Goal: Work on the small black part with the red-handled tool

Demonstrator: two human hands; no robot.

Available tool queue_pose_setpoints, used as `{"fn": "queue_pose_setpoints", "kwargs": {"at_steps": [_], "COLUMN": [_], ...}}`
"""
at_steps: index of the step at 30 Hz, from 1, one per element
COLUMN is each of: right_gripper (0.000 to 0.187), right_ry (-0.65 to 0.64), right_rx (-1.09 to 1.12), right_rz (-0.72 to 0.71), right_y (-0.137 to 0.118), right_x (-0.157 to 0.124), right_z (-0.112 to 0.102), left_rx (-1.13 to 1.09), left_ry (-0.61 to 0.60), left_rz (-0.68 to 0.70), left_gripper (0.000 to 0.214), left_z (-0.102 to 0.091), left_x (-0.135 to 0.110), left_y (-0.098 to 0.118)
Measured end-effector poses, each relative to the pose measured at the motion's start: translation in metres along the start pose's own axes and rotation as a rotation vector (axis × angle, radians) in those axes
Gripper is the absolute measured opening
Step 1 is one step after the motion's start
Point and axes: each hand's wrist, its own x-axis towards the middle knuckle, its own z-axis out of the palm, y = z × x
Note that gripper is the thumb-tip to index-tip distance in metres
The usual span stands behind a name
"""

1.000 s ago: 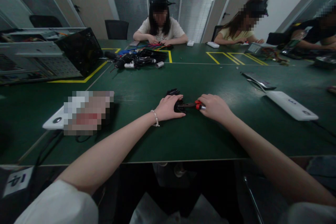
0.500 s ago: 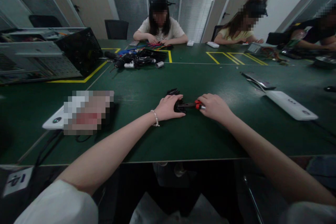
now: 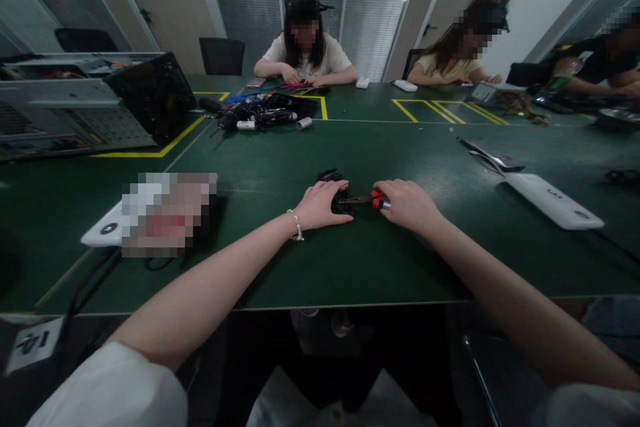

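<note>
My left hand [image 3: 320, 203], with a bracelet at the wrist, grips a small black part [image 3: 343, 203] on the green table. Its thumb and fingers curve round the part, whose exact kind I cannot make out. From the right, my right hand [image 3: 407, 203] is closed on the red handles of a pair of pliers [image 3: 361, 199]. The dark jaws reach to the black part between my left thumb and fingers. Where the tips touch is hard to see. Another black piece [image 3: 329, 175] shows just beyond my left fingers.
An open computer case [image 3: 145, 103] lies at the far left. Black tools and cables [image 3: 265, 110] are heaped beyond my hands. White power banks lie left [image 3: 107, 227] and right [image 3: 553, 200] on the table [image 3: 390, 267]. Several people sit across, one opposite [image 3: 305, 47].
Both hands hold nearly the same position, with the pliers still at the black part. Only a very slight shift of the right hand shows.
</note>
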Motion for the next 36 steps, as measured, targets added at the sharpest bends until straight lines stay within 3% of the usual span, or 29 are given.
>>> {"fn": "queue_pose_setpoints", "kwargs": {"at_steps": [4, 11, 36], "right_gripper": [0.038, 0.027, 0.031], "right_ry": [-0.005, -0.01, -0.02], "right_rx": [0.01, -0.018, 0.048], "right_rz": [0.002, -0.061, -0.075], "right_y": [0.0015, 0.0037, 0.0068], "right_x": [0.0005, 0.002, 0.0041], "right_z": [0.0025, 0.0041, 0.0071], "left_rx": [-0.005, 0.001, 0.001], "left_ry": [-0.006, 0.002, 0.0], "left_rz": [-0.006, 0.003, -0.01], "left_gripper": [0.077, 0.077, 0.076], "left_z": [-0.0014, -0.0007, -0.0015], "left_x": [-0.0005, 0.0, -0.0007], "left_y": [0.0013, 0.0004, 0.0018]}}
